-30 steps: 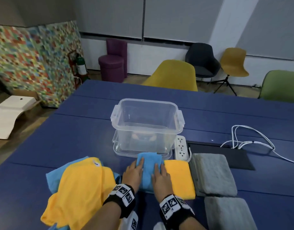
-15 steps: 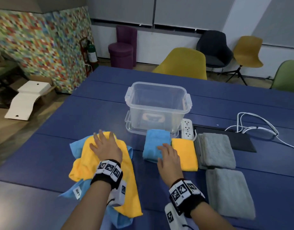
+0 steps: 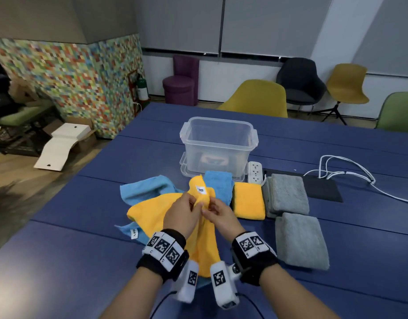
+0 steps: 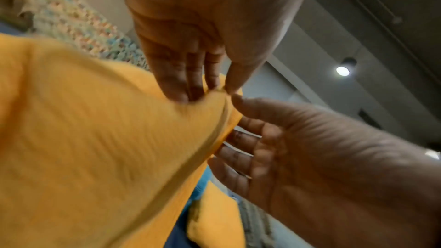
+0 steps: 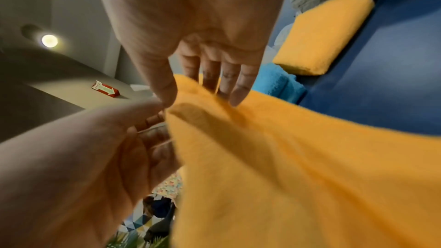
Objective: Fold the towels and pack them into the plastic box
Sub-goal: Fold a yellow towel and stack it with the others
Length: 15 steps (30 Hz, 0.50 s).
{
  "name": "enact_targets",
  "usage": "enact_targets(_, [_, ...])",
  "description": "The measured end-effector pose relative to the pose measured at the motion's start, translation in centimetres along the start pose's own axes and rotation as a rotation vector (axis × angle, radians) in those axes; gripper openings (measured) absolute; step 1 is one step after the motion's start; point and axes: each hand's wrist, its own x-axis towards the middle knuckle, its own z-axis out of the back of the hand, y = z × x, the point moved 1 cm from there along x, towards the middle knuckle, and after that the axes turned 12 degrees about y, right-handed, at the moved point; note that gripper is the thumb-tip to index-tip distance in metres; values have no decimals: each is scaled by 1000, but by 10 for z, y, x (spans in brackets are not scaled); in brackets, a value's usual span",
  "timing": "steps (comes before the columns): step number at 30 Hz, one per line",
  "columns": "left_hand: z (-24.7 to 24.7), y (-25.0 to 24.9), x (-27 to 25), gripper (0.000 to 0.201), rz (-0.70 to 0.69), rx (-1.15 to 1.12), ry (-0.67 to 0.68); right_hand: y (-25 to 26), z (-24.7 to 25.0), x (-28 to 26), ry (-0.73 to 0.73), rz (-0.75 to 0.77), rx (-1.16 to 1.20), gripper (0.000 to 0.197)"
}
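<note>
An unfolded yellow towel (image 3: 152, 215) is lifted off the blue table, its labelled corner raised. My left hand (image 3: 196, 204) pinches the towel's edge near that corner, thumb against fingers (image 4: 210, 91). My right hand (image 3: 208, 209) pinches the same edge right beside it (image 5: 198, 99). Under the yellow towel lies a crumpled light-blue towel (image 3: 147, 187). The clear plastic box (image 3: 218, 143) stands open behind, on its lid. In front of it lie a folded blue towel (image 3: 220, 185), a folded yellow towel (image 3: 249, 203) and two folded grey towels (image 3: 287, 194) (image 3: 300, 240).
A white power strip (image 3: 255, 172) lies right of the box, next to a black panel (image 3: 324, 188) and white cables (image 3: 345, 171). Chairs stand along the table's far edge. The table's left edge drops to the floor with cardboard (image 3: 60, 143).
My left hand went from lying flat on the yellow towel to lifting it by its edge. My right hand left the folded blue towel and took hold of the same yellow edge.
</note>
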Motion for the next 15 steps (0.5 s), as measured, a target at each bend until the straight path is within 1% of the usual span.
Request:
enact_targets(2, [-6, -7, -9, 17, -51, -223, 44, 0, 10, -8, -34, 14, -23, 24])
enact_targets(3, [-9, -9, -11, 21, -67, -274, 61, 1, 14, -12, -46, 19, -25, 22])
enact_targets(4, [-10, -11, -12, 30, -85, -277, 76, 2, 19, -17, -52, 23, -39, 21])
enact_targets(5, [-10, -14, -13, 43, -107, -236, 84, 4, 23, -20, -57, 30, -55, 20])
enact_targets(7, [-5, -19, -12, 66, -159, -53, 19, 15, 29, -25, -45, 58, -114, 22])
enact_targets(8, [0, -23, -11, 74, -184, 41, -23, 26, 31, -28, -23, 79, -151, 22])
enact_targets(9, [7, -29, -12, 78, -212, 109, -48, 38, 33, -30, 3, 100, -198, 21])
enact_targets(10, [16, -36, -12, 77, -234, 138, -44, 52, 34, -33, 27, 128, -245, 20])
enact_targets(12, [37, -54, -17, 67, -290, 137, -9, 81, 40, -41, 34, 208, -320, 19])
enact_targets(14, [56, -73, -26, 61, -397, 103, -8, 111, 53, -55, -10, 303, -330, 19])
enact_targets(15, [64, -84, -32, 55, -452, 38, -1, 125, 61, -65, -44, 353, -324, 18])
